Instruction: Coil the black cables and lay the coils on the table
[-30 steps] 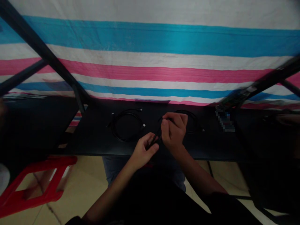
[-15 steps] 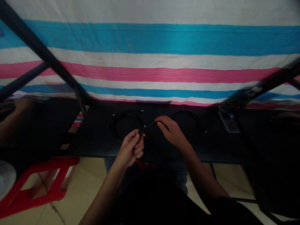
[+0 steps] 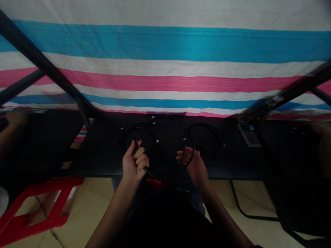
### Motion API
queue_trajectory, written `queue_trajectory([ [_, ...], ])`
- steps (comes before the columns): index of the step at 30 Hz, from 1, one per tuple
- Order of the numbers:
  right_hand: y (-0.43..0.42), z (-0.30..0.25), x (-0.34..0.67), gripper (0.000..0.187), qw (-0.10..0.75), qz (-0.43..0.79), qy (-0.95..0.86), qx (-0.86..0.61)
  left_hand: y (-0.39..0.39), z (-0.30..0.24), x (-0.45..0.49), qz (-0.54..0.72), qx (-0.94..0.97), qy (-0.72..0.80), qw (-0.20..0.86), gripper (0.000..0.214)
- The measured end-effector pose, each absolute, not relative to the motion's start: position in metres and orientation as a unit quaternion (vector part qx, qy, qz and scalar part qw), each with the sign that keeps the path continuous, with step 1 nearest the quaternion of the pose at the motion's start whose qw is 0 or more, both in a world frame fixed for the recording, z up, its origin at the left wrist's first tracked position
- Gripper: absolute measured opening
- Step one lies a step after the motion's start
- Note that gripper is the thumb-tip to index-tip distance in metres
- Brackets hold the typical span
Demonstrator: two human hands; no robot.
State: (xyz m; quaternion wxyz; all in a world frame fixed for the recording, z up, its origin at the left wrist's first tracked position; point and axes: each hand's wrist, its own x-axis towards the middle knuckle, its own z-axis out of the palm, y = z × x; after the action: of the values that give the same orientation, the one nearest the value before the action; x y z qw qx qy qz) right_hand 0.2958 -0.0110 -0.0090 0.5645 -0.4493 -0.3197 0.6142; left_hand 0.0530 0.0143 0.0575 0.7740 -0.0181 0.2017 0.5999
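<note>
A black cable (image 3: 169, 117) forms a wide loop between my hands, above the dark table. My left hand (image 3: 134, 163) is closed around the loop's left side. At the right, my right hand (image 3: 195, 165) holds the cable loosely, its fingers partly stretched and the cable crossing them. A short end with a pale plug (image 3: 184, 139) stands up beside those fingers. Behind my left hand lies a coiled black cable (image 3: 124, 137) with pale plugs. Another coiled black cable (image 3: 207, 124) lies behind my right hand, its plug (image 3: 223, 145) pointing right.
A phone-like object, blurred out (image 3: 249, 135), lies on the table (image 3: 232, 162) at the right. Dark metal bars (image 3: 59, 79) rise at both sides before a striped sheet (image 3: 165, 44). A red stool (image 3: 59, 206) stands at lower left. Other people's hands (image 3: 17, 119) show at both edges.
My hands have moved apart and nearer to me, and the cable between them has opened into a large loop. My left hand now grips the loop's side. My right hand has turned, palm inward.
</note>
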Motion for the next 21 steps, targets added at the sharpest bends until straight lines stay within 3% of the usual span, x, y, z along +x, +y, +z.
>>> queue_trajectory([
  [4,-0.049,-0.015,0.290,0.033,0.361,0.704,-0.445,-0.419,0.016,0.048,0.059,0.637,-0.057,0.204,0.741,0.041],
  [6,-0.060,-0.013,0.285,0.036,0.282,0.738,-0.483,-0.378,0.014,0.044,0.066,0.638,-0.071,0.212,0.737,0.042],
  [8,-0.064,-0.008,0.276,0.045,0.313,0.754,-0.450,-0.362,0.009,0.042,0.074,0.628,-0.084,0.225,0.740,0.042],
  [13,-0.048,0.007,0.251,0.050,0.508,0.733,-0.256,-0.373,-0.005,0.041,0.098,0.604,-0.074,0.284,0.741,0.038],
  [18,-0.030,0.013,0.259,0.039,0.572,0.685,-0.209,-0.400,-0.006,0.036,0.096,0.606,-0.002,0.327,0.725,0.034],
  [21,-0.023,0.015,0.275,0.049,0.581,0.683,-0.228,-0.380,0.000,0.032,0.080,0.595,0.011,0.363,0.717,0.028],
])
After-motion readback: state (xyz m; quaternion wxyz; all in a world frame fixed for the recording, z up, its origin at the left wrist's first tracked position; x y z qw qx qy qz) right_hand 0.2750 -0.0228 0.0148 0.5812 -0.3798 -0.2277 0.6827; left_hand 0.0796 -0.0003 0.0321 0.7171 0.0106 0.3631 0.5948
